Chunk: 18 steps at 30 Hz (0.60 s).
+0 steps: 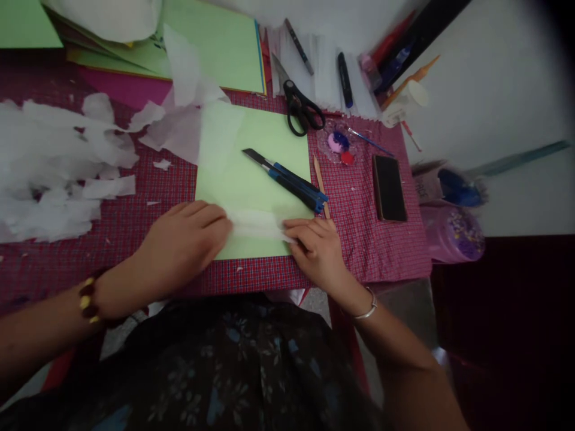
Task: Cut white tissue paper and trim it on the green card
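A narrow strip of white tissue paper [256, 225] stretches between my two hands, low over a light green sheet [220, 167]. My left hand [191, 236] is closed on the strip's left end, its fingers curled. At the other end my right hand [317, 245] pinches the strip between thumb and fingers. Just beyond my hands a blue and black utility knife [290, 179] lies on the green sheet, blade out toward the upper left. Black-handled scissors [299, 105] rest across the sheet's far right corner.
Torn white tissue [58, 167] is heaped at the left. Green paper [215, 42] is stacked at the back. A phone [389, 188], a pencil [321, 187] and a small dish of coloured bits [339, 143] lie to the right. Beyond the table's right edge stands a pink container [444, 233].
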Available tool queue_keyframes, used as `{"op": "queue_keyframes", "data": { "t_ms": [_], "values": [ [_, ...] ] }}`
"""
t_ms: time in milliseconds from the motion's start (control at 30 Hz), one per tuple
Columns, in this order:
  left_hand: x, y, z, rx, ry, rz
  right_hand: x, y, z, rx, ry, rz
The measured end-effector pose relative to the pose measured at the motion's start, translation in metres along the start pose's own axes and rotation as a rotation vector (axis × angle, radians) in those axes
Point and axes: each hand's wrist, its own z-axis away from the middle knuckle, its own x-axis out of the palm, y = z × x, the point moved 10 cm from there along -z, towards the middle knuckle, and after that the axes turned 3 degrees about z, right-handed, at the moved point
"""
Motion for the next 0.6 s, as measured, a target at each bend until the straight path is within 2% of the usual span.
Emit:
{"op": "queue_keyframes", "data": {
  "t_ms": [133, 267, 400, 500, 600],
  "values": [
    [-0.005, -0.020, 0.015, -0.020, 0.086, 0.195, 0.000, 0.006, -0.002, 0.062, -0.005, -0.075],
    [-0.006, -0.035, 0.012, -0.089, 0.087, 0.403, 0.001, 0.018, -0.007, 0.176, -0.029, -0.237],
    [-0.001, -0.056, 0.003, -0.181, -0.017, 0.554, 0.002, 0.026, -0.012, 0.268, -0.055, -0.300],
    [0.007, -0.069, 0.000, -0.234, -0.135, 0.580, 0.006, 0.026, -0.015, 0.273, -0.087, -0.225],
    [0.009, -0.076, -0.002, -0.263, -0.159, 0.552, 0.010, 0.024, -0.017, 0.267, -0.119, -0.120]
  ]
}}
